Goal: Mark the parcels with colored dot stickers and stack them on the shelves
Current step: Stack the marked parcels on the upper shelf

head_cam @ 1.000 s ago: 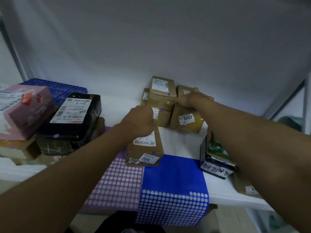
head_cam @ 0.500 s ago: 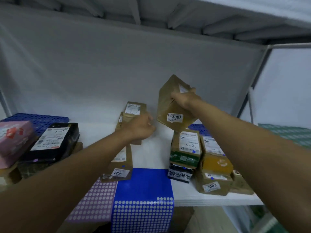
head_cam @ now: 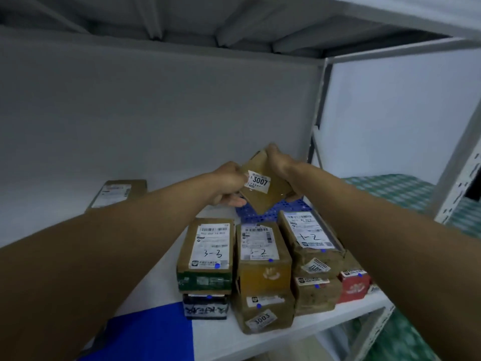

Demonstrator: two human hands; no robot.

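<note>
Parcel point(head_cam: 265, 190) looked light and stiff; left hand point(head_cam: 229, 185) and right hand point(head_cam: 279, 162) gripped its opposite edges above the stacked boxes point(head_cam: 263, 269).

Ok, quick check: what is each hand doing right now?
Left hand: gripping the brown cardboard parcel labelled 3007 at its left edge.
Right hand: gripping the same parcel's top right.

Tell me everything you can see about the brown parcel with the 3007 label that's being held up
The 3007 parcel is a small brown cardboard box, plain but for a white label printed 3007 on the face toward the camera. It is held in the air, tilted so one corner points down, above the blue perforated tray behind the stacked parcels. The left hand grips its left edge and the right hand its upper right. No dot sticker shows on the visible face.
</note>
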